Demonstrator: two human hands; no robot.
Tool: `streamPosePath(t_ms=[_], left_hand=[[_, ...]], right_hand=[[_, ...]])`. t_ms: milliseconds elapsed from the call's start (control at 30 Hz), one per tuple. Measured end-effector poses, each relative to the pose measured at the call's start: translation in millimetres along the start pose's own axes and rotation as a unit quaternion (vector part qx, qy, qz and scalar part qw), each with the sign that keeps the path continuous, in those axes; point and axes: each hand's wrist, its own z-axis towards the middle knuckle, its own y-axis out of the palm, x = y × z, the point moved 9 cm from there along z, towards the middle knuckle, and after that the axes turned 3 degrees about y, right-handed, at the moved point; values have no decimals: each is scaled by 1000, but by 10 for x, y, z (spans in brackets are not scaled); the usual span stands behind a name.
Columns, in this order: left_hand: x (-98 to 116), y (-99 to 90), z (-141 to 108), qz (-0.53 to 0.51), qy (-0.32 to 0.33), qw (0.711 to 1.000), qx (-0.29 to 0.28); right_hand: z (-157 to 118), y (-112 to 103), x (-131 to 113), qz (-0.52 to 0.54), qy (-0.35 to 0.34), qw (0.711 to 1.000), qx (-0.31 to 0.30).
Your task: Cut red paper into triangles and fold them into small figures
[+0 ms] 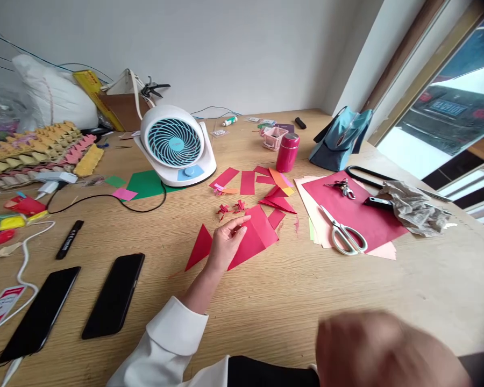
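The left hand (228, 242) is at the centre of the frame over a creased sheet of red paper (252, 243) lying on the wooden table (266, 312); its thumb and forefinger come close together above the paper, and I cannot tell whether they pinch it. The right hand (387, 349) is a large blur at the lower right of the frame, so its grip cannot be told either. Just left of the left hand lies a red triangle (199, 247), and just above it in the frame sit two small curled red scraps (239, 206). Further up, near the middle, are a red strip (248, 183) and an orange strip (277, 176), with a dark pink flask (287, 154) upright behind them. Right of centre, white-handled scissors (349, 239) and a bunch of keys (344, 188) rest on a large red sheet (373, 226). A white fan (173, 142) stands upper left of centre; at the lower left lie two black phones (113, 295) and a black marker (70, 239), and a blue bag (341, 141) stands at the upper right
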Motion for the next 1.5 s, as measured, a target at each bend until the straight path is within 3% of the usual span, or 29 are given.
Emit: streamPosePath(t_ms=[33,67,133,200,233,267,333,467,533,667,733,800,833,900,967,1100,1200,1367,1500], left_hand=[[3,-8,0,-1,-4,1000,1],[4,-12,2,-3,-8,1000,-1],[7,-18,5,-8,-13,1000,-3],[-3,-11,3,-14,-20,1000,-7],[-14,-3,-1,-17,-24,1000,-9],[-31,11,-6,-21,-29,999,-12],[-80,50,-20,-31,-42,998,-20],[-148,139,-47,-31,-60,997,-43],[-139,161,-59,-22,-65,996,-53],[-28,130,-63,-38,-67,996,-51],[56,92,-41,-55,-58,996,-43],[148,74,-2,-71,-45,995,-44],[197,70,23,-82,-37,995,-46],[292,55,76,-102,-26,993,-45],[365,45,114,-116,-35,991,-49],[569,-80,153,-102,-21,994,-29],[740,-225,159,-71,17,997,-1],[848,-333,155,-36,37,998,26],[845,-311,144,-43,38,998,38]], right_hand=[[-102,-298,237,-76,65,990,103],[-237,-544,477,-169,129,965,153],[-605,-1144,833,-354,212,866,284],[-933,-1590,1142,-487,260,765,332],[-1055,-1749,1284,-527,271,733,333],[-1159,-1879,1405,-552,282,710,335],[-1245,-2006,1583,-584,286,694,310],[-1189,-2086,1695,-639,332,638,274],[-1123,-2108,1734,-640,362,626,261],[-1100,-2094,1748,-612,383,639,265],[-1139,-2025,1692,-567,390,664,293],[-1138,-1889,1621,-468,393,717,337],[-1075,-1773,1606,-388,382,764,346],[-797,-1441,1578,-222,336,860,314],[-488,-1099,1548,-128,310,906,260],[-70,-543,1638,-29,303,937,170],[40,-281,1708,-20,296,947,119],[52,-37,1697,-53,298,952,29],[36,44,1666,-33,308,951,0]])
